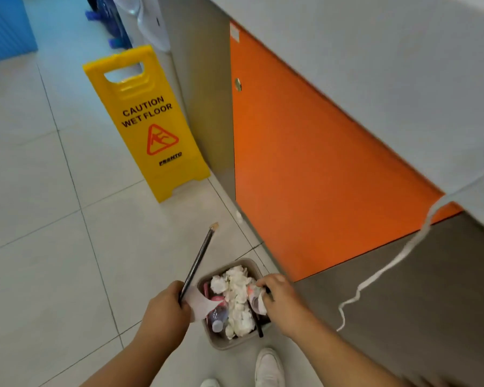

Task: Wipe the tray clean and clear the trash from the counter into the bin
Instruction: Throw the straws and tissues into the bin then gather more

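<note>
A small beige bin stands on the floor at my feet, filled with crumpled white tissues, a plastic bottle and wrappers. My left hand grips a thin dark stick with a tan tip, plus a white paper slip that hangs over the bin's left rim. My right hand hovers over the bin's right side, holding crumpled paper trash. The tray is out of view.
A yellow wet-floor sign stands on the tiled floor ahead on the left. The counter's orange panel and grey front run along the right. A white cord dangles off the counter. My white shoes are beside the bin.
</note>
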The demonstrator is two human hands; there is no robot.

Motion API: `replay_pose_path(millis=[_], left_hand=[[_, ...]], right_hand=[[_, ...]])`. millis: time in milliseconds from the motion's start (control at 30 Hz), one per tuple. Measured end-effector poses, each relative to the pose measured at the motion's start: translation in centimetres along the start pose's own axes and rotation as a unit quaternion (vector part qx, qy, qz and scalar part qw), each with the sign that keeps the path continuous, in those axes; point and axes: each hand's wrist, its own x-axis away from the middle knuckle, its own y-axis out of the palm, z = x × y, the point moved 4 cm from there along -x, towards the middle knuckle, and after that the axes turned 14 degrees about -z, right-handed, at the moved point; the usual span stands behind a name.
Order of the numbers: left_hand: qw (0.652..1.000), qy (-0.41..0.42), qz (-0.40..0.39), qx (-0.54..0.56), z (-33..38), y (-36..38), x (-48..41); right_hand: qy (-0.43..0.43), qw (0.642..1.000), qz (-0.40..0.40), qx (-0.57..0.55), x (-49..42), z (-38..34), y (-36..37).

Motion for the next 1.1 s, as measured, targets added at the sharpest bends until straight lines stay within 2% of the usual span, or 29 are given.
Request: replay_pose_path(millis=[200, 467, 767, 933, 1100], left_hand=[[0.998, -0.034, -0.044, 0.012, -3.7, 4.9, -3.6], [0.995, -0.039, -0.088, 0.012, -5.4, 9.0, -7.6], [0.993, -0.046, -0.104, 0.04, -4.2, 13.8, -11.4], [0.99, -0.08, -0.12, -0.002, -5.1, 13.9, -11.2], [0.986, -0.089, -0.121, -0.077, -6.7, 12.9, -10.4]], right_hand=[[0.016, 1.0, -0.009, 0.004, -5.8, 3.8, 3.1], [0.008, 0.998, -0.04, 0.049, -10.5, 5.5, 4.9], [-0.065, 0.995, 0.073, -0.006, -9.0, 6.1, 4.0], [-0.08, 0.99, 0.117, -0.03, -7.5, 6.4, 3.9], [-0.067, 0.993, 0.094, -0.04, -6.7, 6.7, 4.7]])
